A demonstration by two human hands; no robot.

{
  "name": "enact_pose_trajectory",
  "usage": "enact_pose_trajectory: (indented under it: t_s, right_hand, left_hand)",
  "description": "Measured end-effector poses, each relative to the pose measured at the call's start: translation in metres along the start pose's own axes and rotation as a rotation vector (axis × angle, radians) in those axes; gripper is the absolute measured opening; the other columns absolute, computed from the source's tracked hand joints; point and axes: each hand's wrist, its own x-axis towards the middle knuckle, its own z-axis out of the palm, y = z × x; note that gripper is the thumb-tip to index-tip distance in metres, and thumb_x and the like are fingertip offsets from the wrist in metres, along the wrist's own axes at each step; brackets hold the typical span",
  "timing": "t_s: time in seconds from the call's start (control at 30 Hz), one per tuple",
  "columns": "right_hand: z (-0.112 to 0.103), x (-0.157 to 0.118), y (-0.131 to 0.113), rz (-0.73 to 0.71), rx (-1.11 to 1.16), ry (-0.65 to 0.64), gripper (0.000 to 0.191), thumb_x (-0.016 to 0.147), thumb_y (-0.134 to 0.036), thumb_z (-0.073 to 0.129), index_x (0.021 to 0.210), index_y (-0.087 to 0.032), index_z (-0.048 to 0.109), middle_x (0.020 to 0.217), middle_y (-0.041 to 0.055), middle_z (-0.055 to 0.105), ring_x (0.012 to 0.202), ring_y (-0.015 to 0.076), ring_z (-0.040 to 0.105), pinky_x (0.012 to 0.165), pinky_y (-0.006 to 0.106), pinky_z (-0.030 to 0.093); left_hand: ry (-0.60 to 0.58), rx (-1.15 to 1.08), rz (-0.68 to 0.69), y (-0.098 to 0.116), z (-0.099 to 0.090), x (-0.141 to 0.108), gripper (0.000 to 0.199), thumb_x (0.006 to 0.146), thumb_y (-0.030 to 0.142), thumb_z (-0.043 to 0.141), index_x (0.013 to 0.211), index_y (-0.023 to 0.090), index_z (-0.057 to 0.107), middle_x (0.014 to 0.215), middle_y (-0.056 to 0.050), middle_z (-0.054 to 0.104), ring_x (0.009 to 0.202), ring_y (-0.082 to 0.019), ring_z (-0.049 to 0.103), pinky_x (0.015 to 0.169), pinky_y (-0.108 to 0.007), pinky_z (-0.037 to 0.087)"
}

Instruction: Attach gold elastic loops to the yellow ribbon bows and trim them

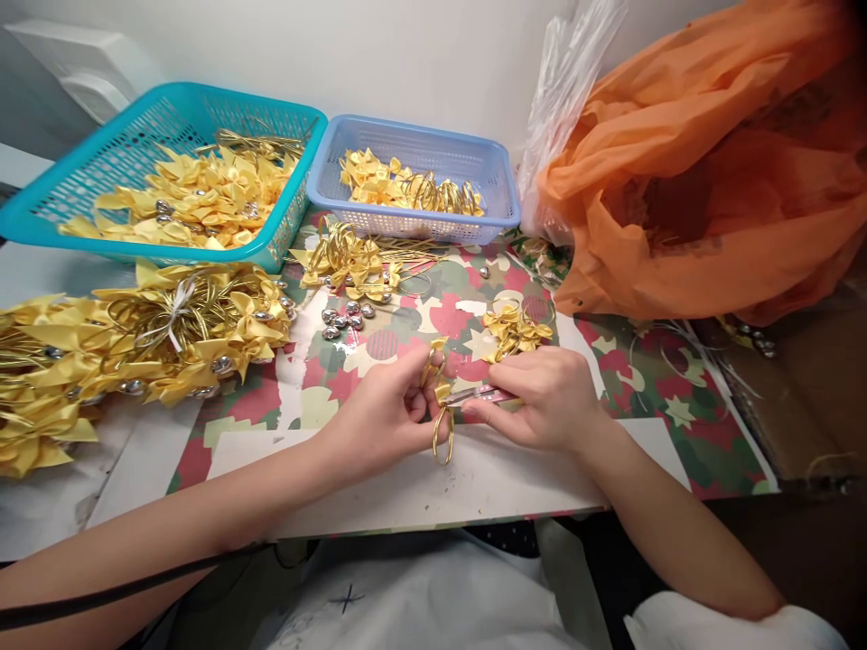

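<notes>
My left hand (379, 411) is closed on a small yellow ribbon bow (442, 392), pinching it over the table's front edge. A gold cord loop (434, 442) hangs below the bow, and another piece of ribbon and cord shows above the fingers. My right hand (552, 397) grips pink-and-silver tweezers (486, 394). Their tips reach to the bow; whether they grasp the ribbon is too small to tell. Just beyond my right hand lies a little pile of yellow bows with gold loops (509, 332). Several silver bells (349, 318) rest beyond my left hand.
A teal basket (284, 230) and a blue basket (413, 221) with yellow bows stand at the back. More finished-looking bows and cords (352, 262) lie before them. Tied bundles (196, 316) spread at left. An orange bag (711, 244) fills the right. White board (298, 487) lies in front.
</notes>
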Motion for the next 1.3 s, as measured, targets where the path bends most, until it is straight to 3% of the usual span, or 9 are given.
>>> enact_pose_trajectory:
  t_s: [0.67, 0.8, 1.03, 1.3]
  right_hand:
    - [0.004, -0.001, -0.003, 0.030, 0.026, 0.009, 0.053, 0.090, -0.051, 0.058, 0.049, -0.017, 0.049, 0.042, -0.0035, 0.051, 0.043, 0.0079, 0.044, 0.051, 0.025, 0.025]
    - [0.002, -0.001, 0.000, 0.100, 0.055, 0.010, 0.055, 0.092, -0.053, 0.053, 0.050, -0.017, 0.048, 0.043, -0.0032, 0.048, 0.043, 0.0081, 0.041, 0.050, 0.025, 0.024]
    - [-0.002, 0.000, 0.009, 0.234, 0.150, -0.017, 0.057, 0.093, -0.056, 0.045, 0.051, -0.017, 0.047, 0.046, -0.0029, 0.046, 0.045, 0.0078, 0.036, 0.049, 0.025, 0.021]
    - [-0.005, -0.001, 0.011, 0.240, 0.208, -0.044, 0.058, 0.094, -0.059, 0.044, 0.054, -0.018, 0.051, 0.049, -0.0028, 0.045, 0.047, 0.0088, 0.039, 0.051, 0.026, 0.024]
  left_hand:
    - [0.003, 0.012, -0.018, -0.001, 0.000, 0.000, 0.026, 0.073, 0.014, 0.066, 0.092, 0.019, 0.049, 0.061, 0.011, 0.043, 0.049, -0.005, 0.033, 0.044, -0.019, 0.028]
    - [0.007, -0.092, -0.036, 0.000, 0.000, 0.001, 0.027, 0.074, 0.015, 0.067, 0.092, 0.020, 0.047, 0.063, 0.010, 0.044, 0.049, -0.005, 0.033, 0.045, -0.019, 0.029]
    - [-0.003, -0.239, -0.060, 0.001, -0.005, 0.002, 0.028, 0.081, 0.031, 0.070, 0.094, 0.020, 0.048, 0.070, 0.007, 0.046, 0.053, -0.005, 0.037, 0.050, -0.020, 0.033]
    - [0.028, -0.154, 0.002, 0.001, -0.003, 0.001, 0.023, 0.084, 0.029, 0.068, 0.095, 0.021, 0.049, 0.068, 0.008, 0.041, 0.051, -0.006, 0.034, 0.049, -0.021, 0.031]
